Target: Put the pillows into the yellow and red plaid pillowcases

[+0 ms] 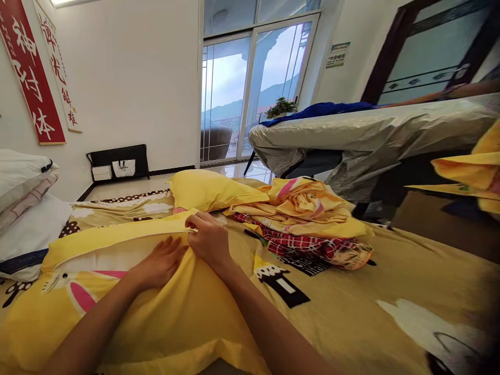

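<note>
A yellow pillowcase (pixel 164 320) with a rabbit print lies in front of me, a white pillow (pixel 97 259) showing through its long opening. My right hand (pixel 209 240) is closed, pinching the edge at the right end of that opening; whether it grips a zipper pull there is too small to tell. My left hand (pixel 162 264) rests flat at the opening, fingers stretched out, just left of my right hand. Beyond both hands lies another yellow pillow (pixel 214 188). To its right is a heap of yellow bedding (pixel 304 205) with red plaid cloth (pixel 304 242) under it.
Everything rests on a tan printed bed sheet (pixel 351 297). White pillows (pixel 27 208) are stacked at the left. A long table with a silvery cover (pixel 351 130) stands at the right, blue cloth (pixel 328 109) on it. Part of a person's arm (pixel 433 97) shows behind it.
</note>
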`<state>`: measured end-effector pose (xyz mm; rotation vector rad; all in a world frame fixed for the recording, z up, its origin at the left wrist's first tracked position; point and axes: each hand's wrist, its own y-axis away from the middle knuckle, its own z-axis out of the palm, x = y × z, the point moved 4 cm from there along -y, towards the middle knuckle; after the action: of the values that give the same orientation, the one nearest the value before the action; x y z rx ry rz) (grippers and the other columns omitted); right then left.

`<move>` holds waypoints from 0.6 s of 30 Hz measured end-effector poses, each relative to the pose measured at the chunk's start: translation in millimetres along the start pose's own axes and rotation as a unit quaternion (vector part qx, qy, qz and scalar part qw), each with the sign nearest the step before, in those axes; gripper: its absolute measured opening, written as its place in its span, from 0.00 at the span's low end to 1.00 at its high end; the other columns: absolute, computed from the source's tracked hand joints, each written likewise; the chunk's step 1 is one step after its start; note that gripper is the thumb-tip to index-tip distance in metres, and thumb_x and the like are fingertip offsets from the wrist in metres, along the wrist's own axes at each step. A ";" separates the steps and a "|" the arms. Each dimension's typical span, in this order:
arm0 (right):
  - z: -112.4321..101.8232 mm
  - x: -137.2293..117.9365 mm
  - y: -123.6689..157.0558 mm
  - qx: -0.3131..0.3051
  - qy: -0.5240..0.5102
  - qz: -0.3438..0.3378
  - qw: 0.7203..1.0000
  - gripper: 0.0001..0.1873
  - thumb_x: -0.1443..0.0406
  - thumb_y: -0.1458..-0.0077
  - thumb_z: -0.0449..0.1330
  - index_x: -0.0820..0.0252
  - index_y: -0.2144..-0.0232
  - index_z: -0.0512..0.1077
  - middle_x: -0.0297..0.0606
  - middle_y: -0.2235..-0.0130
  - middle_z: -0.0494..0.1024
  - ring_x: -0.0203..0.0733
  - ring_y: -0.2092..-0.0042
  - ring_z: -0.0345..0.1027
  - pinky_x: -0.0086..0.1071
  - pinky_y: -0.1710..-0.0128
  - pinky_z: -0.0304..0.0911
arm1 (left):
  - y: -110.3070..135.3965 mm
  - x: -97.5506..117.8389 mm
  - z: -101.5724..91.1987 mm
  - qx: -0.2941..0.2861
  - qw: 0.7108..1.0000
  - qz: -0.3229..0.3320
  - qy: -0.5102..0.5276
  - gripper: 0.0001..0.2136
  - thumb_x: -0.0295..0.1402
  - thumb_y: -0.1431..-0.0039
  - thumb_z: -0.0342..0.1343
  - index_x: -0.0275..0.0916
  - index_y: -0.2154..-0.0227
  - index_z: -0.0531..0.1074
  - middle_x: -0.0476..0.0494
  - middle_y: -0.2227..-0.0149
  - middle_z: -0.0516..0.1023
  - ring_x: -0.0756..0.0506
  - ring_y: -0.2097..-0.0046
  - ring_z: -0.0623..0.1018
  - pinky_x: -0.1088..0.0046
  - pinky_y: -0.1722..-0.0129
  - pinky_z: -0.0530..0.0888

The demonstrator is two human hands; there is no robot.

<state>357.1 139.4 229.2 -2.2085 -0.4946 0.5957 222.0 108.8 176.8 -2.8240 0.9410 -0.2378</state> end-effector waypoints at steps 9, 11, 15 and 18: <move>23.2 -12.8 -21.5 -0.185 0.187 -0.004 0.965 0.16 0.74 0.51 0.50 0.60 0.62 0.72 0.41 0.64 0.77 0.41 0.64 0.67 0.31 0.72 0.46 | -29.1 9.7 29.1 -0.099 0.992 -0.056 -0.060 0.16 0.37 0.42 0.47 0.36 0.56 0.73 0.34 0.54 0.75 0.36 0.50 0.72 0.55 0.49 0.65; 17.7 -20.9 -28.7 -0.214 0.229 -0.025 0.949 0.14 0.74 0.48 0.49 0.61 0.65 0.72 0.41 0.65 0.77 0.40 0.66 0.67 0.32 0.73 0.44 | -49.5 -1.2 23.6 -0.102 0.988 -0.106 -0.037 0.15 0.35 0.44 0.51 0.38 0.55 0.72 0.35 0.57 0.77 0.38 0.55 0.76 0.59 0.54 0.69; 3.7 -28.2 -39.0 -0.228 0.259 -0.064 0.936 0.12 0.75 0.47 0.49 0.61 0.66 0.70 0.40 0.64 0.76 0.38 0.67 0.67 0.31 0.72 0.44 | -83.8 -20.6 19.4 -0.023 0.976 -0.215 -0.033 0.18 0.27 0.38 0.42 0.27 0.47 0.64 0.24 0.57 0.75 0.36 0.56 0.77 0.60 0.62 0.72; -0.7 -21.7 -34.9 -0.245 0.296 -0.079 0.920 0.11 0.75 0.47 0.49 0.62 0.67 0.69 0.41 0.64 0.76 0.38 0.68 0.68 0.32 0.73 0.42 | -92.7 -18.8 29.5 0.034 0.987 -0.151 -0.032 0.19 0.28 0.35 0.38 0.33 0.44 0.62 0.28 0.46 0.69 0.39 0.44 0.70 0.59 0.49 0.68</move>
<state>334.4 149.3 262.0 -2.6222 -0.5250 -0.3310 266.8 196.3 164.4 -2.8798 0.4789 -0.2087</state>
